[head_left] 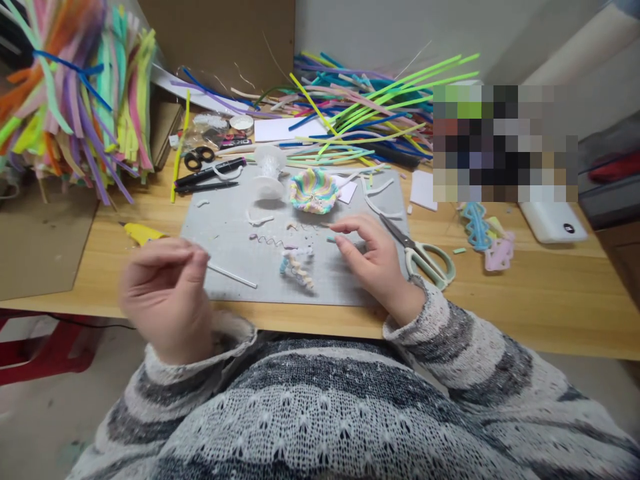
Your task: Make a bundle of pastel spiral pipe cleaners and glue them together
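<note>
My left hand [167,293] is raised over the table's front edge, thumb pressed to curled fingers. Whatever it pinches is hidden. Over the right of the grey mat [235,267], my right hand [373,260] holds a short teal piece of pipe cleaner [331,239] between thumb and index finger. Left of that hand lie a twisted pipe-cleaner piece [301,273] in cream and blue and a coiled wire strand [267,241]. A clear stick [233,275] lies by my left hand. Behind them are a pastel ruffled pipe-cleaner bowl [314,193] and a spool of clear thread [269,175].
Scissors [427,260] lie right of my right hand. A yellow glue gun [143,233] is partly behind my left hand. Pipe cleaners [370,100] pile up at the back; bundles [75,93] stand left. A white box [553,217] and another person's arm [585,50] are at right.
</note>
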Demonstrator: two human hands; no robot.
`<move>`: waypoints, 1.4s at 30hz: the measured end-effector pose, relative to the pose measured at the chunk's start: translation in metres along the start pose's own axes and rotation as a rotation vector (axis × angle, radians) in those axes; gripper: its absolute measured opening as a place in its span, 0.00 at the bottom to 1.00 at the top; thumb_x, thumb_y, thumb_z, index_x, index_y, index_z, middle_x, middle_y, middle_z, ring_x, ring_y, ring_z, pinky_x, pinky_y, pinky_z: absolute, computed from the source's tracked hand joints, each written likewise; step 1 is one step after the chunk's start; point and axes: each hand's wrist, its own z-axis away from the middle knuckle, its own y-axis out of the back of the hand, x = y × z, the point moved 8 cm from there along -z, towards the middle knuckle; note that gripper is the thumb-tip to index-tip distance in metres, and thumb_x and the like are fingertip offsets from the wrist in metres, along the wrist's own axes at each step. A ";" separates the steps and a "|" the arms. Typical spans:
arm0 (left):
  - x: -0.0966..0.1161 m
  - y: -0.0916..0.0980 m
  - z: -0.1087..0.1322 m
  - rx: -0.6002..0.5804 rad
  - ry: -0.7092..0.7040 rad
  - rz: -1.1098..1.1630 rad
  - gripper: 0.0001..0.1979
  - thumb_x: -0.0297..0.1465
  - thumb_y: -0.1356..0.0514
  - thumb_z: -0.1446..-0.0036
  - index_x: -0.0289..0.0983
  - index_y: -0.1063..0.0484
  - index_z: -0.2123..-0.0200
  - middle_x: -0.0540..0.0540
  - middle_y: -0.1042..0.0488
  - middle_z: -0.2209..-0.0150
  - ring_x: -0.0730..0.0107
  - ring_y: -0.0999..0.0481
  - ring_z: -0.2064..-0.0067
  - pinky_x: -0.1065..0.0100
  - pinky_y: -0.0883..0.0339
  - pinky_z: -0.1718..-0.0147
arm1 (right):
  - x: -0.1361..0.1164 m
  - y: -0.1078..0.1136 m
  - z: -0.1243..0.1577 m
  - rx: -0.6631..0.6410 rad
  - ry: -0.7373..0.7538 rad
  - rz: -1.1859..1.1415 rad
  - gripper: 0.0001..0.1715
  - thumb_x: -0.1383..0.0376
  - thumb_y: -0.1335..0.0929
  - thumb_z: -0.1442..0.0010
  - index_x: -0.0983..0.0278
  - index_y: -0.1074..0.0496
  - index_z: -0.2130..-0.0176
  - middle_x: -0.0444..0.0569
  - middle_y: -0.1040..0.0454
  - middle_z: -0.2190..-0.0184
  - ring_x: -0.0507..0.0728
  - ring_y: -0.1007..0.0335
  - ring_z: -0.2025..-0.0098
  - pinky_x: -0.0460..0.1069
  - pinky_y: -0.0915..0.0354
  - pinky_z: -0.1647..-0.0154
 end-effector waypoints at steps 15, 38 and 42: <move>-0.055 0.130 -0.035 -0.341 0.268 -1.273 0.22 0.46 0.33 0.55 0.38 0.35 0.63 0.49 0.40 0.71 0.51 0.37 0.59 0.43 0.43 0.51 | 0.019 0.012 -0.003 0.099 -0.130 0.137 0.06 0.64 0.35 0.40 0.59 0.28 0.62 0.50 0.26 0.61 0.61 0.31 0.54 0.60 0.39 0.48; -0.032 -0.050 0.057 -0.747 0.139 -0.637 0.11 0.30 0.38 0.45 0.37 0.32 0.58 0.43 0.27 0.59 0.60 0.28 0.55 0.56 0.33 0.56 | 0.014 -0.005 -0.005 -0.191 -0.009 0.283 0.11 0.63 0.34 0.38 0.58 0.27 0.55 0.50 0.26 0.52 0.62 0.33 0.47 0.61 0.46 0.45; -0.038 -0.051 0.056 -0.720 0.143 -0.626 0.12 0.29 0.38 0.46 0.38 0.32 0.57 0.43 0.27 0.60 0.60 0.28 0.56 0.56 0.34 0.56 | 0.035 0.011 -0.010 -0.168 -0.176 0.446 0.05 0.62 0.31 0.42 0.60 0.26 0.64 0.52 0.25 0.57 0.66 0.33 0.50 0.62 0.46 0.49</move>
